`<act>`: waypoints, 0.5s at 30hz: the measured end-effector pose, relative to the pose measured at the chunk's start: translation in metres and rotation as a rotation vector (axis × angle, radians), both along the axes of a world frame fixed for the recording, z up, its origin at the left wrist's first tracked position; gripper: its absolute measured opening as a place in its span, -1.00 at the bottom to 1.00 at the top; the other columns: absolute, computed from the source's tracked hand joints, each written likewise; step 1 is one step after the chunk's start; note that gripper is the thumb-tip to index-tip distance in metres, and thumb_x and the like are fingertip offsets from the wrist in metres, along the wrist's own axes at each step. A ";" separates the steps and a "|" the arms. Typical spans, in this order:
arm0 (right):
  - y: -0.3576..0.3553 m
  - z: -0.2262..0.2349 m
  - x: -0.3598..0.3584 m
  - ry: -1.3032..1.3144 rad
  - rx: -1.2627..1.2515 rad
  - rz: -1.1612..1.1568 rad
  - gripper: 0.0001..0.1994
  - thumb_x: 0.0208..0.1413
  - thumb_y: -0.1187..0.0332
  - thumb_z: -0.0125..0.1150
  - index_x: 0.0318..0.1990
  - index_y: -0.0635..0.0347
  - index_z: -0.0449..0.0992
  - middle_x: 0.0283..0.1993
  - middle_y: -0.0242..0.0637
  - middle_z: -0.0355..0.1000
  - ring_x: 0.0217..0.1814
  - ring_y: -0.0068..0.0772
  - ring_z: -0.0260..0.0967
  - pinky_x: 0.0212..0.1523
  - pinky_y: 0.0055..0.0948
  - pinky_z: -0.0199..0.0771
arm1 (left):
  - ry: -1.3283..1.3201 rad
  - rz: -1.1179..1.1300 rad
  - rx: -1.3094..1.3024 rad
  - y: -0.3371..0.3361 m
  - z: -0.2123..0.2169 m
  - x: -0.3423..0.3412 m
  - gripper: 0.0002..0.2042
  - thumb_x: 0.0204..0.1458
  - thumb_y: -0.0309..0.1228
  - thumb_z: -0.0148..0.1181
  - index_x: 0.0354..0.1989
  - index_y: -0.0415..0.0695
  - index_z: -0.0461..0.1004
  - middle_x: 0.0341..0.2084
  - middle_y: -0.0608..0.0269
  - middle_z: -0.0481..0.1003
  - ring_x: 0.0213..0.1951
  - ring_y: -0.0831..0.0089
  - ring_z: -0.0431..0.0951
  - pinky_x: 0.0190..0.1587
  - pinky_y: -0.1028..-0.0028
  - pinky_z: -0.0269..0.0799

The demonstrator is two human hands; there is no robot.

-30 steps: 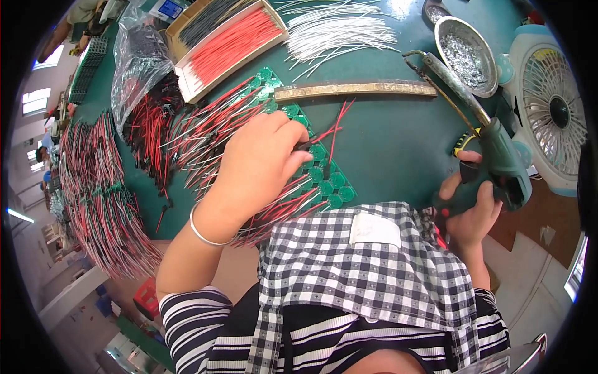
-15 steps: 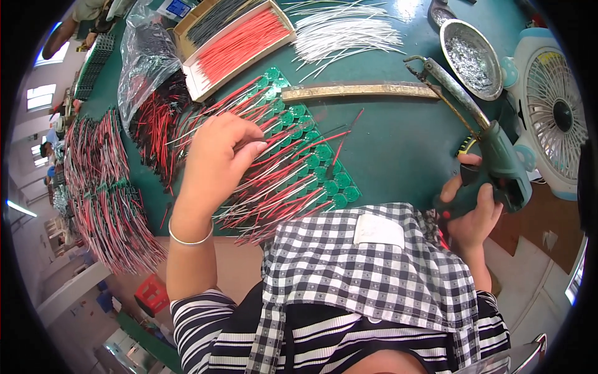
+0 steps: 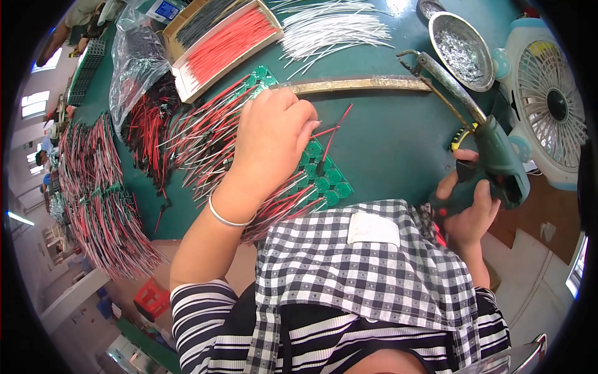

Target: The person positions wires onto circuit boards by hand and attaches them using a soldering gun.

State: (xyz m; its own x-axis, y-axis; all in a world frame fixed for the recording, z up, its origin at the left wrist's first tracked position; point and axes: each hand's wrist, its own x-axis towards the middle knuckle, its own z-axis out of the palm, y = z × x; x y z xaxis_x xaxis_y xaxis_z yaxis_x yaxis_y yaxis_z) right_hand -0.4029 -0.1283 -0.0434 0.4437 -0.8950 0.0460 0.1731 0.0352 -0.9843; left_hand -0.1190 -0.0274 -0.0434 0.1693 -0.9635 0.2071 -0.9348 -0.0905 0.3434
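My right hand (image 3: 467,209) is wrapped round the handle of a dark green soldering gun (image 3: 492,146). Its long metal barrel points up and left, with a hooked tip at the far end. My left hand (image 3: 274,134) hovers over a panel of round green circuit boards (image 3: 330,181), thumb and fingertips pinched together by the panel's right edge. What the pinch holds, if anything, is hidden. A loose red wire (image 3: 341,121) lies just right of those fingertips. Red, white and black wires (image 3: 205,137) fan out leftward from the boards, partly covered by my hand and forearm.
A wooden strip (image 3: 367,84) lies beyond the panel. Farther back are a box of red wires (image 3: 230,43) and loose white wires (image 3: 330,31). A metal bowl of silvery scraps (image 3: 461,50) and a fan (image 3: 551,106) stand right. Wired boards (image 3: 93,187) are heaped left.
My left hand has moved right across the panel, from over the wires to near the panel's right edge. The soldering gun stays in my right hand, almost unmoved. The view has shifted slightly.
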 end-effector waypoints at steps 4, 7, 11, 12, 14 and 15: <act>0.003 0.003 0.006 -0.025 -0.014 -0.036 -0.51 0.20 0.21 -0.05 0.15 0.45 0.16 -0.01 0.07 0.38 -0.54 -0.37 0.39 -0.52 -0.45 0.41 | -0.030 0.013 -0.084 0.000 0.000 -0.002 -0.90 -0.04 -0.43 0.22 -0.41 -0.10 0.41 -0.47 0.23 0.41 -0.32 0.20 0.43 -0.26 0.22 0.32; 0.004 0.002 0.005 -0.026 -0.056 -0.022 -0.51 0.20 0.21 -0.05 0.15 0.44 0.16 0.00 0.07 0.37 -0.54 -0.39 0.37 -0.52 -0.44 0.41 | 0.393 0.246 0.005 0.005 0.023 -0.002 -0.87 0.06 -0.38 0.14 -0.30 -0.15 0.39 -0.41 0.10 0.48 -0.37 0.11 0.50 -0.32 0.22 0.38; 0.006 0.002 0.005 -0.007 0.002 -0.051 -0.51 0.20 0.22 -0.04 0.15 0.44 0.16 -0.01 0.08 0.36 -0.54 -0.40 0.36 -0.54 -0.46 0.41 | 0.129 0.068 0.116 0.000 0.034 -0.005 -0.80 0.00 -0.31 0.22 -0.25 -0.11 0.46 -0.38 0.16 0.52 -0.34 0.17 0.53 -0.30 0.28 0.45; 0.004 -0.004 0.011 -0.021 -0.011 -0.053 -0.51 0.20 0.22 -0.04 0.15 0.44 0.16 -0.01 0.08 0.36 -0.54 -0.40 0.36 -0.54 -0.46 0.41 | 0.116 0.065 0.102 -0.004 0.024 0.000 -0.80 0.00 -0.31 0.22 -0.25 -0.11 0.46 -0.38 0.16 0.52 -0.34 0.17 0.53 -0.30 0.28 0.45; 0.008 -0.004 0.013 -0.048 -0.052 -0.036 -0.51 0.19 0.21 -0.02 0.14 0.43 0.17 -0.01 0.06 0.37 -0.55 -0.41 0.36 -0.54 -0.45 0.40 | 0.000 -0.033 0.142 -0.003 0.006 0.004 -0.81 -0.03 -0.33 0.24 -0.27 -0.10 0.48 -0.47 0.21 0.47 -0.42 0.26 0.51 -0.35 0.33 0.41; 0.009 -0.005 0.013 -0.049 -0.054 -0.036 -0.51 0.19 0.21 -0.02 0.14 0.43 0.17 -0.01 0.06 0.37 -0.55 -0.41 0.36 -0.54 -0.45 0.40 | 0.084 0.037 0.215 -0.008 0.004 0.002 -0.83 -0.06 -0.33 0.24 -0.29 -0.07 0.48 -0.40 0.20 0.48 -0.34 0.20 0.51 -0.30 0.27 0.42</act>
